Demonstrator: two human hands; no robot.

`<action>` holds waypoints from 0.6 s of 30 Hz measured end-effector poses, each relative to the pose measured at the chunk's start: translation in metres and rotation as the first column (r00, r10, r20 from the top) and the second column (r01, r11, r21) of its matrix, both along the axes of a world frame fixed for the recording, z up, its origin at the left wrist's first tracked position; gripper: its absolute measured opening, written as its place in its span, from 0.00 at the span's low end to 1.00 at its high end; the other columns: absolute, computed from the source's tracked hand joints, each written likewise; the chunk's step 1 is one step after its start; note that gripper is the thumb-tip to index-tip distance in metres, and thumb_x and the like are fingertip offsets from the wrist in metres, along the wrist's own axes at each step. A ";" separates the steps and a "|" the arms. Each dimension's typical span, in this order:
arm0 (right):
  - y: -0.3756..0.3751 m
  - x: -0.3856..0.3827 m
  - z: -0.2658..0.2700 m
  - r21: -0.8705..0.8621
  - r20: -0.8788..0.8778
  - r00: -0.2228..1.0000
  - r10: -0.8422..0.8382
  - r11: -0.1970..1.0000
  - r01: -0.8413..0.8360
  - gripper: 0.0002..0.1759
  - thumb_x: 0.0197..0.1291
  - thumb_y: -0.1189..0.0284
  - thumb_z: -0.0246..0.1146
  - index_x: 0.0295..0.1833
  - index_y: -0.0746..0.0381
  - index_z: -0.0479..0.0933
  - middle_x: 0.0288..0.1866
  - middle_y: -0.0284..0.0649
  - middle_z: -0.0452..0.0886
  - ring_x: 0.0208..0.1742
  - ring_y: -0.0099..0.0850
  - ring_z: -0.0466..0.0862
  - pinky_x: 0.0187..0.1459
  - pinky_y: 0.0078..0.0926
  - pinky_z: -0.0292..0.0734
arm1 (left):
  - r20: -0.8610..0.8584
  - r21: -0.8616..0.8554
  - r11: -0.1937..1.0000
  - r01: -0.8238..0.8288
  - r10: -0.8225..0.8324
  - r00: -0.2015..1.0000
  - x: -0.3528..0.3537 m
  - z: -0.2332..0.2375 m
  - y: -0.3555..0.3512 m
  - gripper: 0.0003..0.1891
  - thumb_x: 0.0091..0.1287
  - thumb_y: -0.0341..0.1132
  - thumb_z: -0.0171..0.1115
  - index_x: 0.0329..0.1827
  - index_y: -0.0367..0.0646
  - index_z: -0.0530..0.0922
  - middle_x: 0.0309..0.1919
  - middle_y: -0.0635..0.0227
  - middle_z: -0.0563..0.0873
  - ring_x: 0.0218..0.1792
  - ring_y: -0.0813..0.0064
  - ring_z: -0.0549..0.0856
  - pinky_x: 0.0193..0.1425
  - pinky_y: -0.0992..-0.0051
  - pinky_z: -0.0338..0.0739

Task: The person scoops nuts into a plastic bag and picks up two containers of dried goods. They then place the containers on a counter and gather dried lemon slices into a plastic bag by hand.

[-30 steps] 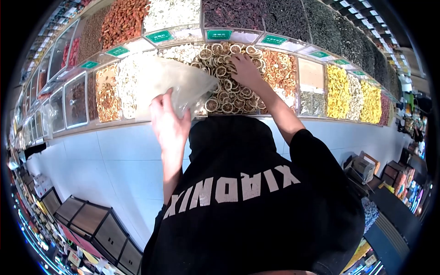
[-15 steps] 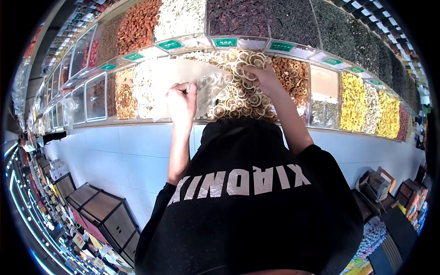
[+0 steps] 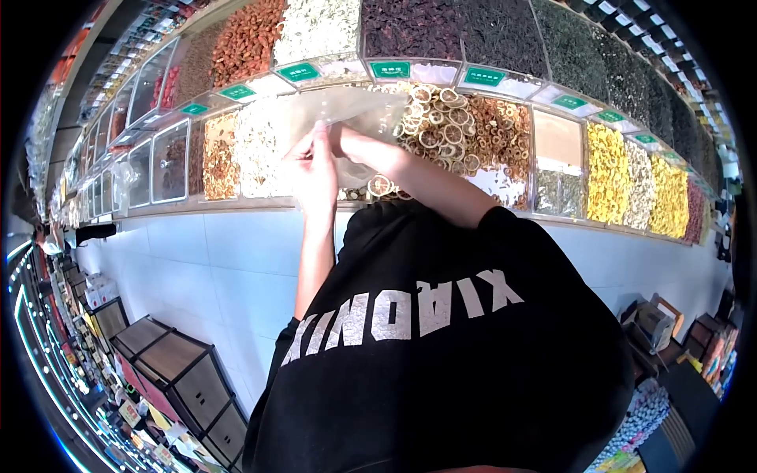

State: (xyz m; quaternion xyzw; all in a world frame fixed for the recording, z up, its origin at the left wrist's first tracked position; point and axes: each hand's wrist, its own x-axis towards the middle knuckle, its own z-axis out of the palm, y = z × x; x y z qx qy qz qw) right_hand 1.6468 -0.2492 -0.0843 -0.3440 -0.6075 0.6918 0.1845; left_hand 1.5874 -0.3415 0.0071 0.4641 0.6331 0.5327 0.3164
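Note:
A clear plastic bag [image 3: 347, 106] is pinched by my left hand [image 3: 314, 164] over the near row of bins. My right hand [image 3: 345, 143] is at the bag, close beside the left hand. Its fingers are hidden behind the left hand and the film, so what they hold does not show. Dried lemon slices [image 3: 441, 130] fill the bin under and right of the bag, with a few slices [image 3: 380, 185] near its front edge. The right forearm crosses over that bin.
Smaller dried rings [image 3: 501, 126] lie in the bin to the right, and yellow dried pieces [image 3: 605, 169] further along. Pale dried slices [image 3: 256, 150] are at left. Behind rises a row of bins with green labels [image 3: 390, 69]. A wooden cabinet [image 3: 177, 363] stands at lower left.
My right hand has moved left from the lemon slices to the bag, its forearm now lying across the bin. My left hand still grips the bag in about the same place.

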 end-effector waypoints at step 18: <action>0.038 0.183 -0.067 0.694 0.653 0.617 -0.440 0.673 -0.255 0.55 0.37 0.48 0.81 0.71 0.59 0.68 0.62 0.54 0.75 0.68 0.51 0.73 0.64 0.53 0.73 | 0.181 -0.027 0.995 -0.097 0.100 0.978 -0.042 0.027 0.007 0.13 0.78 0.36 0.59 0.51 0.37 0.89 0.19 0.84 0.72 0.20 0.91 0.63 0.25 0.82 0.55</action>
